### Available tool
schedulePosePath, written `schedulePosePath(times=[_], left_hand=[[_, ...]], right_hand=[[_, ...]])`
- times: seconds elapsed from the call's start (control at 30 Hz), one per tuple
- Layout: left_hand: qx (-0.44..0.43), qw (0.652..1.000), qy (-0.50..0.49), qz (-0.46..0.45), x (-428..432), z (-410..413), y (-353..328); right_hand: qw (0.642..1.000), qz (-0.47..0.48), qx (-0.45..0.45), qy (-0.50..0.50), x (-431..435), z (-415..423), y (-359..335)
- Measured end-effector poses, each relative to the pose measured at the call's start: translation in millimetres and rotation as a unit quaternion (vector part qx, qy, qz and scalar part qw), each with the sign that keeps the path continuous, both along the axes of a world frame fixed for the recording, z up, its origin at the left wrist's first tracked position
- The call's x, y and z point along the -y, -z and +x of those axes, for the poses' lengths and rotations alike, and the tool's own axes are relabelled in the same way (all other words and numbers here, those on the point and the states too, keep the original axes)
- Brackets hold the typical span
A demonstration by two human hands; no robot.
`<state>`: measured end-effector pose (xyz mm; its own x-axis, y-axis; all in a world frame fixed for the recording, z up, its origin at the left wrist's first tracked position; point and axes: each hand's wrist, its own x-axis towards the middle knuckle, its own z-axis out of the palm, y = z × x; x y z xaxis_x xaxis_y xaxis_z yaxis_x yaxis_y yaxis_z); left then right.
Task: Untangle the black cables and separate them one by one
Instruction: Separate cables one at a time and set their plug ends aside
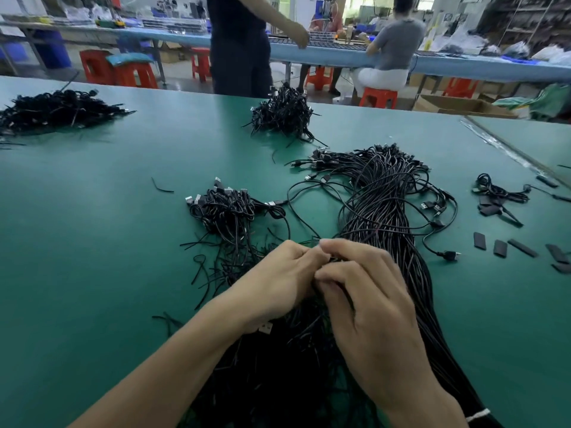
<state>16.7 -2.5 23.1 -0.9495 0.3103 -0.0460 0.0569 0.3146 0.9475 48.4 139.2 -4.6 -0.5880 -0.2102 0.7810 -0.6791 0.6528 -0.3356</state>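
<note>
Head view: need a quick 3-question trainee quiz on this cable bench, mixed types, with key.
1. True or false: the left hand and the right hand both pinch at the long bundle of black cables.
2. Where do the short flat black strips lie on the green table? A) right of the bundle B) left of the bundle C) under the left forearm
3. Fill in: the small coiled heap of black cables with silver plugs lies nearest the ___ hand.
Key: 1 true; 2 A; 3 left.
</note>
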Motion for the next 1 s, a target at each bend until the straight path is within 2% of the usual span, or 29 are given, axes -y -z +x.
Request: schedulePosePath(times=[0.17,0.23,0.37,0.43,0.53,0.6,0.77,1.0], left_hand=[[-0.034,0.997,0.017,-0.074,-2,9,-15],[-0.01,0.997,0.017,-0.075,-2,6,-18],[0.101,0.976,0.048,-0.186,1,-13,4],[0.11,0.965,0.082,-0.225,4,-15,2],[0.064,0.972,0.162,-0.159,11,-1,-20],[0.012,0.966,0.195,-0.172,16,6,-23],[-0.069,0.948,0.176,-0.255,10,2,-18],[-0.08,0.947,0.13,-0.283,5,6,-18]], right_hand=[[0.989,-0.101,0.1,-0.038,-1,1,-7],[0.983,-0.118,0.133,-0.041,-3,1,-8],[0.975,-0.119,0.173,-0.068,-3,3,-11],[0.972,-0.132,0.175,-0.079,-3,3,-14],[0.973,-0.136,0.17,-0.08,-4,3,-15],[0.978,-0.121,0.155,-0.076,-5,4,-14],[0.996,-0.038,0.079,-0.031,-2,4,-8],[0.997,0.006,0.067,0.048,6,9,-6]])
